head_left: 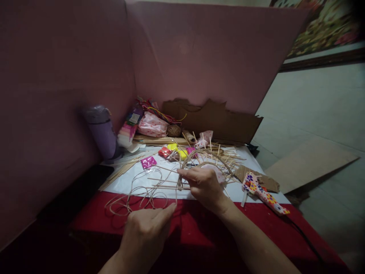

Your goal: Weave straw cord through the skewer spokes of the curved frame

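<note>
Twine-wrapped hoop (180,183) sits clamped in the right hand's (203,186) fingers; left hand's (148,228) fingers pinch twine (176,196); plastic packet (148,163) holds magenta material.

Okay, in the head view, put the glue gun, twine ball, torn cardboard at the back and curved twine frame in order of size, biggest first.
1. Torn cardboard
2. Curved twine frame and glue gun: unsure which looks larger; the right hand partly covers the frame
3. Twine ball
</note>
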`<state>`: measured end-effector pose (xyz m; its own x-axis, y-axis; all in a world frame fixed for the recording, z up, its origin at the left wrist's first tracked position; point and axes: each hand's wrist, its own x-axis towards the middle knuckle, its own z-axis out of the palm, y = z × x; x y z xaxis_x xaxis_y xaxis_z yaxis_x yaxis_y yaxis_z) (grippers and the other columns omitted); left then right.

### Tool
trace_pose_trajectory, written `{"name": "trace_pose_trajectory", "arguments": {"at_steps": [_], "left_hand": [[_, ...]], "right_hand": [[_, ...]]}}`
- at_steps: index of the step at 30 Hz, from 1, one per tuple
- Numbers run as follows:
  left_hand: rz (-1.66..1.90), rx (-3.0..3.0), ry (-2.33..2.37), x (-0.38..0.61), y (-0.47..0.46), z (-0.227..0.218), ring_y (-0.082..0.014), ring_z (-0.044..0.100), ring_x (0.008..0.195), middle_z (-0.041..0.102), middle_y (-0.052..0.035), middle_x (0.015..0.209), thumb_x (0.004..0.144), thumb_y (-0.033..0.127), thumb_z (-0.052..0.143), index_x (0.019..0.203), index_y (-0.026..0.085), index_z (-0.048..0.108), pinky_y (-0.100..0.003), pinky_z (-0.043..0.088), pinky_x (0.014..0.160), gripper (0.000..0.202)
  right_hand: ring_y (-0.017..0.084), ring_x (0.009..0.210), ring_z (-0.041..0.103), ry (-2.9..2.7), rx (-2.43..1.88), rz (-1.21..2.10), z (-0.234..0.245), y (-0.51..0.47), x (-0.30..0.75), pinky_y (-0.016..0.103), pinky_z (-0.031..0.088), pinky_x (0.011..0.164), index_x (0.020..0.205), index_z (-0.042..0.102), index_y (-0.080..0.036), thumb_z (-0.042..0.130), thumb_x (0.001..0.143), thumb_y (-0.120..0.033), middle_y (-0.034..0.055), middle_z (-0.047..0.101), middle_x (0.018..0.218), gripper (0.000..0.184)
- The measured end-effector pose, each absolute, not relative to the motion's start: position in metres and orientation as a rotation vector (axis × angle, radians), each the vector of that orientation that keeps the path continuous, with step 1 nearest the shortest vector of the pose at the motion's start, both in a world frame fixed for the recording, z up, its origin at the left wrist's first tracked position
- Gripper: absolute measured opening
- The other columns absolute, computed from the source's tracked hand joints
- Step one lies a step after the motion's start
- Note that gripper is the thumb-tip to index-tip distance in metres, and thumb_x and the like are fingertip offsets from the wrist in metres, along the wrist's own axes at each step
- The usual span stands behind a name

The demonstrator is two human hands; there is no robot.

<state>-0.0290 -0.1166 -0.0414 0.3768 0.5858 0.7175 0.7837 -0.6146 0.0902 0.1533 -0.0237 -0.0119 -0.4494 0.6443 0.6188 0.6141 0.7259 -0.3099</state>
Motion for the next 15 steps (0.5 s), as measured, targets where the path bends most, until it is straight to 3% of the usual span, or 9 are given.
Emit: {"name": "trace_pose_trajectory", "arguments": {"at_steps": [4, 11, 15], "left_hand": [[-1.022, -2.337, -1.186, -0.021, -0.115, -0.039, -0.0117, 0.052, 0.037, 0.057, 0.0032, 0.047, 0.082, 0.009, 0.045, 0.094, 0.016, 0.064, -0.021, 0.037, 0.04, 0.023], [-1.181, -2.366, -1.254, -0.016, -0.119, -0.033, -0.0125, 0.058, 0.043, 0.063, -0.0003, 0.052, 0.083, 0.011, 0.049, 0.089, 0.014, 0.065, -0.021, 0.042, 0.046, 0.018], [-1.395, -2.622, -1.457, -0.005, -0.121, -0.035, -0.0112, 0.06, 0.051, 0.067, -0.0011, 0.063, 0.084, 0.014, 0.048, 0.101, 0.016, 0.064, -0.019, 0.044, 0.05, 0.023]], "right_hand": [[0.012, 0.057, 0.055, -2.173, -0.971, 0.022, -0.011, -0.024, 0.153, 0.023, 0.035, 0.055, 0.102, 0.069, -0.026, 0.048, 0.066, -0.001, 0.001, 0.065, 0.066, 0.049], [0.013, 0.061, 0.058, -2.129, -0.966, -0.019, -0.015, -0.023, 0.151, 0.023, 0.036, 0.056, 0.103, 0.069, -0.026, 0.049, 0.066, 0.0, 0.0018, 0.067, 0.071, 0.049], [0.013, 0.062, 0.058, -2.101, -0.989, -0.005, -0.015, -0.024, 0.149, 0.022, 0.038, 0.058, 0.102, 0.069, -0.026, 0.049, 0.068, 0.0, 0.0013, 0.066, 0.071, 0.047]]}}
